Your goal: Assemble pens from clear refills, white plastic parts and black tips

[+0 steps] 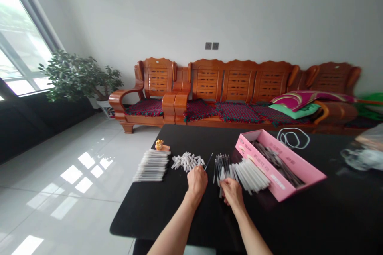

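Note:
My left hand (197, 181) is closed on a slim dark pen refill (209, 161), which points up and to the right. Between the fingers of my right hand (232, 193) is a whitish pen barrel (222, 173), partly covered by the fingers. Just beyond that hand lies a bunch of dark refills (221, 161). To its right a row of white pen barrels (251, 175) leans against the pink box. Small white pen caps (187, 161) lie in a loose heap past my left hand. Farther left, a neat row of white pens (151, 165) rests near the table's left edge.
The pink box (284, 185) holds many dark slim pieces (278, 159). A small orange figurine (160, 144) stands behind the pen row. White loops of cord (293, 138) and a clear plastic bag (366, 155) lie on the black table (161, 215). A wooden sofa (239, 81) stands beyond.

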Tool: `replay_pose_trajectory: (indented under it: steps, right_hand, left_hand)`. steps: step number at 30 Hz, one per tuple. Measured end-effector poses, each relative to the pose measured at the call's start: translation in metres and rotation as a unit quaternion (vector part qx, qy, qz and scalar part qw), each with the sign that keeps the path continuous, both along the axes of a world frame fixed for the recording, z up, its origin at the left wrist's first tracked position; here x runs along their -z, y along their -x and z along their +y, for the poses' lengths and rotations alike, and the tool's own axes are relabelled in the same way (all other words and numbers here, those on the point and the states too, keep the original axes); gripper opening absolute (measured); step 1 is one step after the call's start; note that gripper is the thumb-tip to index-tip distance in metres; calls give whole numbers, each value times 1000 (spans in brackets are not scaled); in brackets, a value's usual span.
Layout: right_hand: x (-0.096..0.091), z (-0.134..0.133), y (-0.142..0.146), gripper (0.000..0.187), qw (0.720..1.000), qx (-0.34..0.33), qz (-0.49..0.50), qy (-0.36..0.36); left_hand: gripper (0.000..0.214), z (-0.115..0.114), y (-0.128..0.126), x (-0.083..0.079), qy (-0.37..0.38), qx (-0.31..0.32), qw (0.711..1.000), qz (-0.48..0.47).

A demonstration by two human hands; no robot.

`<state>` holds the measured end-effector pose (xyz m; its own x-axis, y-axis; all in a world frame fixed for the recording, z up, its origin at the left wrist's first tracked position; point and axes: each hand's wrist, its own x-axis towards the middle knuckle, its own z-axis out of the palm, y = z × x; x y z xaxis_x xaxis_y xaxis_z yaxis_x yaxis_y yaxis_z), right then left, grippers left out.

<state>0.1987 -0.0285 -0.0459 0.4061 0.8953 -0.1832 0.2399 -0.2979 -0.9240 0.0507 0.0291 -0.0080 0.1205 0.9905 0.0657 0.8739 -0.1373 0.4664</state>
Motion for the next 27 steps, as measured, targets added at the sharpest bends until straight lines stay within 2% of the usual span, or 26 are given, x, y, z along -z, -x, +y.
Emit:
replay_pose_trajectory:
  steps: [2, 5, 8, 10, 13, 16, 27]
  right_hand:
    - [-2, -1, 1, 28, 999, 13, 36, -8]
    - [-10, 2, 1, 30, 989, 31, 139, -45]
    - [-24, 6, -1, 34, 961, 57, 253, -100]
    - [-35, 10, -5, 36, 943, 71, 291, -147]
    - [-49, 16, -10, 36, 929, 93, 301, -197]
    - [-55, 21, -14, 36, 924, 103, 294, -220]
    - [-45, 23, -13, 37, 923, 106, 292, -227]
  left_hand:
    - [22, 1, 15, -3, -14, -12, 999, -42]
    - [18, -5, 38, -2, -21, 17, 991, -135]
    - [18, -18, 56, 2, -31, 67, 975, -208]
    - [19, -26, 63, 3, -32, 91, 967, -235]
    - [20, -35, 70, 4, -29, 109, 961, -252]
    - [19, -39, 73, 3, -33, 115, 960, -255]
    - [19, -38, 76, 1, -46, 134, 965, -223]
